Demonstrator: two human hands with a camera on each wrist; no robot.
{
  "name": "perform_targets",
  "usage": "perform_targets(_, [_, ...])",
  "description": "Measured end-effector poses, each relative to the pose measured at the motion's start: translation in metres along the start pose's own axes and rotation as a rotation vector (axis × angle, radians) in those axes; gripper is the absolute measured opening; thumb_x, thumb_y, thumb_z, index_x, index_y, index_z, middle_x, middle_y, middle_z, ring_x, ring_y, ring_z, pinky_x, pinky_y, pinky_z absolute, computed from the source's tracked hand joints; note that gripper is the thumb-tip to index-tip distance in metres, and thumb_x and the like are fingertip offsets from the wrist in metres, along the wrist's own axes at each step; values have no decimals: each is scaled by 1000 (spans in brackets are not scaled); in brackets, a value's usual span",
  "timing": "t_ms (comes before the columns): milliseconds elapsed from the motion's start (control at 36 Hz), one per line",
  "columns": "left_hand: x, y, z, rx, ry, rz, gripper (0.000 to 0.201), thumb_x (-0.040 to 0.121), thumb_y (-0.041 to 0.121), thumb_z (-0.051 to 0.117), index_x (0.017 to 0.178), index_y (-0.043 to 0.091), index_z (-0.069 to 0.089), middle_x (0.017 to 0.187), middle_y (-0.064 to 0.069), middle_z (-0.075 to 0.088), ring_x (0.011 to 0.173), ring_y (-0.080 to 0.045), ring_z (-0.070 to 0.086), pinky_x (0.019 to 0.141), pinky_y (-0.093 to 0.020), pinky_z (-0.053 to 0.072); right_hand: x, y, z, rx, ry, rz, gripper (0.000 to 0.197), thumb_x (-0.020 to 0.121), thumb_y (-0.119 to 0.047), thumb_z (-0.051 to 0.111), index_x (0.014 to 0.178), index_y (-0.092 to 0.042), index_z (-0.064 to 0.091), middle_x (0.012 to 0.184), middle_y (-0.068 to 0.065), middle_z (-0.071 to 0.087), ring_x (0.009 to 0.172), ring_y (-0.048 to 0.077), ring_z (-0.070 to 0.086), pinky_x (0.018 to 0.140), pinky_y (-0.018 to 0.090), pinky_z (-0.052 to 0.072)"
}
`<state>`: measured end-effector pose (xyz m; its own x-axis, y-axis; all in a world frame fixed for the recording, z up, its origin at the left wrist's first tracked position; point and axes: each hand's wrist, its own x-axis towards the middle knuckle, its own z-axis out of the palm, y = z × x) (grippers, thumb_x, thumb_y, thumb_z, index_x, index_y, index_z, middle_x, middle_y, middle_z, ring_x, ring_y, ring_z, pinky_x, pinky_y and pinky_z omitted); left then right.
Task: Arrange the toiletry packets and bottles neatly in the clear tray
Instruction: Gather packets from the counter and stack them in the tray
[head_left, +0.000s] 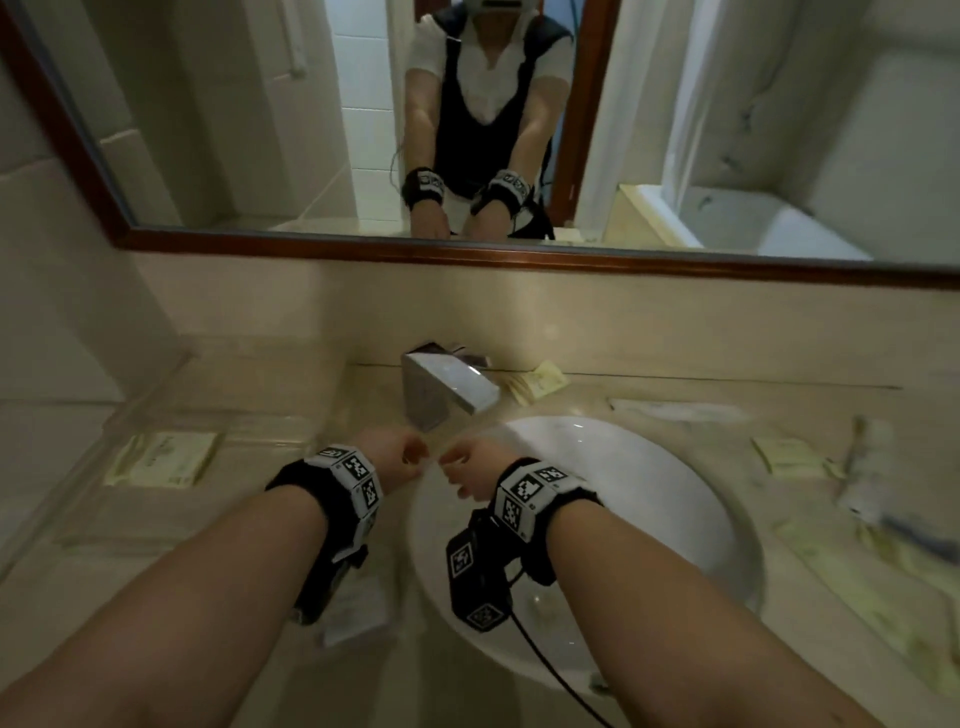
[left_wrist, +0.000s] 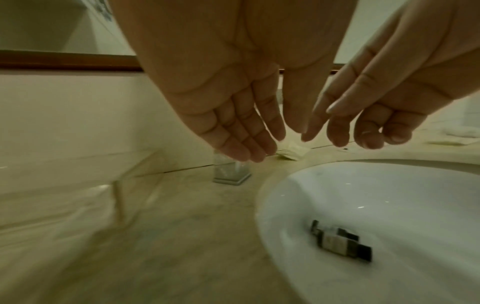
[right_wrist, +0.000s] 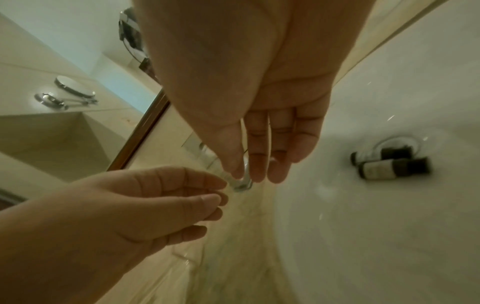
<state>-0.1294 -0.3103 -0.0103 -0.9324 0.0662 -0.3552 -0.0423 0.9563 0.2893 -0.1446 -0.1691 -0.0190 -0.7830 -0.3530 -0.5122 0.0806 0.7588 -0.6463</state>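
My left hand and right hand hover close together over the front left rim of the white sink, both empty. In the left wrist view the left hand has straight fingers. The right hand also hangs with relaxed fingers. Small dark bottles with pale labels lie by the drain, also seen as bottles in the right wrist view. The clear tray stands on the counter at the left, holding a yellow packet. Another yellow packet lies right of the sink.
A chrome faucet stands just beyond my hands. Yellow packets lie behind it, and a long white packet lies by the wall. More blurred items sit at the far right. A framed mirror runs above the counter.
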Motion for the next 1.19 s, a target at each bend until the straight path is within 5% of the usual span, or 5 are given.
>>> perform_targets(278, [29,100,30,14,-20,36,49,89,30,59,135,19,46,141,-3,45,128,-19,45,104,-27,36,-20,84,-66,21,91,120,30,95,-21,48,119,-9,63,102,9,62,102,30,61,94,42,51])
perform_targets(472, [54,132,38,44,-56,-62,64,86,39,60,141,20,34,148,-8,32,134,-27,36,111,-38,35,-11,114,-102,-75,102,122,35,97,-20,41,127,-9,57,128,12,59,117,29,56,96,37,45])
perform_targets(861, [130,142,48,-76,-130,-226,83,89,39,56,150,30,1,160,-7,-5,146,-33,13,116,-44,27,72,127,-171,-104,178,132,43,94,-32,43,136,-23,47,140,8,50,121,27,51,94,30,41])
perform_targets(1000, [149,138,54,-30,-76,-218,86,90,37,56,151,27,-5,159,-12,-4,144,-36,19,115,-41,25,104,116,-173,-55,122,105,45,98,-16,44,142,-9,38,145,13,42,131,28,43,102,29,35])
perform_targets(1195, [168,120,55,-115,-107,-209,89,86,40,60,151,24,0,160,-8,-3,145,-32,18,117,-37,26,135,115,-162,-25,198,109,52,94,-23,53,140,-6,38,140,15,47,128,30,46,103,31,36])
